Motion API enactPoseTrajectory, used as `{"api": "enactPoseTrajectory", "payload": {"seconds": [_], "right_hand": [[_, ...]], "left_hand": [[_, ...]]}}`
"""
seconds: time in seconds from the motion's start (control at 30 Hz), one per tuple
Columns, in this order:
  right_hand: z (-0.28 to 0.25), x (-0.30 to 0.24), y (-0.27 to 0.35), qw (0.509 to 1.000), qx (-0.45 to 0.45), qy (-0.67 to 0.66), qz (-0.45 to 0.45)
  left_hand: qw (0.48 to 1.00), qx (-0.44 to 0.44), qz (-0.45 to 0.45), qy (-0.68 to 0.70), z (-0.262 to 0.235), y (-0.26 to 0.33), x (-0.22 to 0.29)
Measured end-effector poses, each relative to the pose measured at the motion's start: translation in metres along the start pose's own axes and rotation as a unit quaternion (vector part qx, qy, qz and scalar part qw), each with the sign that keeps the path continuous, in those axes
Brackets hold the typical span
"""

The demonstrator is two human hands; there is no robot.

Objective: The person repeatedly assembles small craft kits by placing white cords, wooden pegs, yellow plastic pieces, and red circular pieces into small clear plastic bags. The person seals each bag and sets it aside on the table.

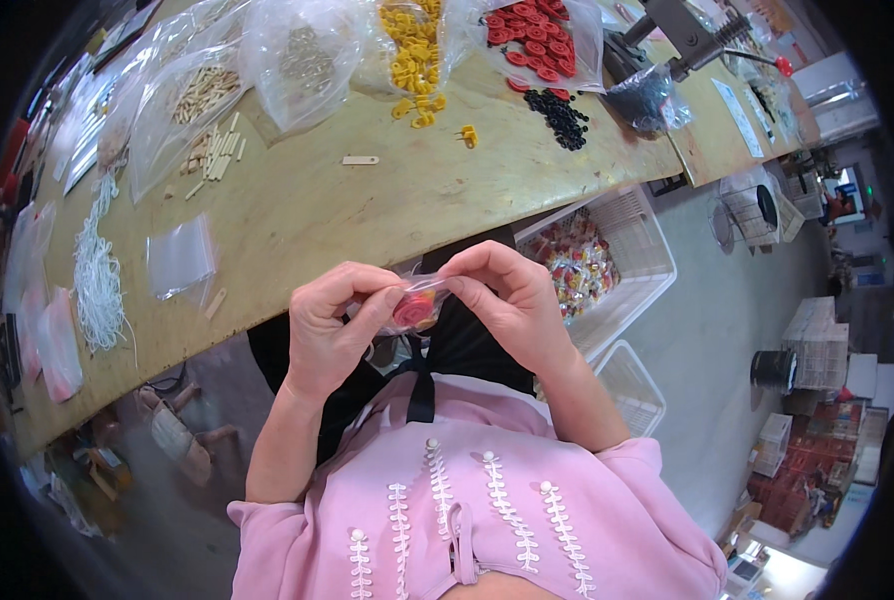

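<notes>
A small clear plastic bag [414, 311] with a red round part and yellow bits inside is held up just off the table's front edge, above my lap. The thumb and fingers of my left hand [333, 312] pinch its upper left corner. On the other side, my right hand [507, 300] grips the upper right corner between thumb and forefinger. Between the two pinches the bag's top edge is stretched. Whether that edge is sealed is too small to tell.
On the table [297, 240] lie red discs [535, 40], yellow plastic parts [415, 50], black rings [559, 118], wooden sticks [217, 155], white strings [99, 270] and flat clear bags [181, 258]. A metal hand press [667, 40] stands far right. A white crate [657, 235] of filled bags is beside my right arm.
</notes>
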State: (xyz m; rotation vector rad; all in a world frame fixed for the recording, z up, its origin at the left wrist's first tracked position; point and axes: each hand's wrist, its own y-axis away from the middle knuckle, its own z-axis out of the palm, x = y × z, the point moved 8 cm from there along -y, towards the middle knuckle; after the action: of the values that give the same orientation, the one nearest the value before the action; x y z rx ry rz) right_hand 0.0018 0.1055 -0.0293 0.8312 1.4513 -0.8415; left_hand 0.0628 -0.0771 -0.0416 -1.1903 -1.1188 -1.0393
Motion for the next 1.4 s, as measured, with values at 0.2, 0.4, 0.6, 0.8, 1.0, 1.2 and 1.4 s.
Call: {"api": "enactPoseTrajectory", "payload": {"seconds": [0.2,0.4,0.6,0.8,1.0,1.2,1.4], "right_hand": [[0.024,0.009,0.002,0.999,-0.013,0.018,0.047],[0.048,0.0,0.006,0.99,-0.037,0.132,-0.019],[0.07,-0.02,0.014,0.935,0.002,0.305,-0.179],[0.081,-0.021,0.017,0.901,-0.013,0.363,-0.237],[0.054,0.001,0.015,0.954,-0.043,0.282,-0.091],[-0.026,0.009,0.026,0.957,0.047,0.286,-0.029],[-0.16,0.032,0.038,0.803,0.127,0.581,-0.05]], "left_hand": [[0.995,0.049,-0.025,0.084,-0.016,0.023,-0.01],[0.976,0.079,0.12,-0.163,-0.019,0.027,0.02],[0.956,0.139,0.139,-0.218,-0.021,0.038,0.018],[0.939,0.159,0.158,-0.261,-0.02,0.044,0.015],[0.945,0.112,0.17,-0.256,-0.021,0.048,0.024],[0.951,0.071,0.167,-0.251,-0.028,0.062,0.017],[0.934,0.171,0.162,-0.268,-0.088,0.084,0.029]]}}
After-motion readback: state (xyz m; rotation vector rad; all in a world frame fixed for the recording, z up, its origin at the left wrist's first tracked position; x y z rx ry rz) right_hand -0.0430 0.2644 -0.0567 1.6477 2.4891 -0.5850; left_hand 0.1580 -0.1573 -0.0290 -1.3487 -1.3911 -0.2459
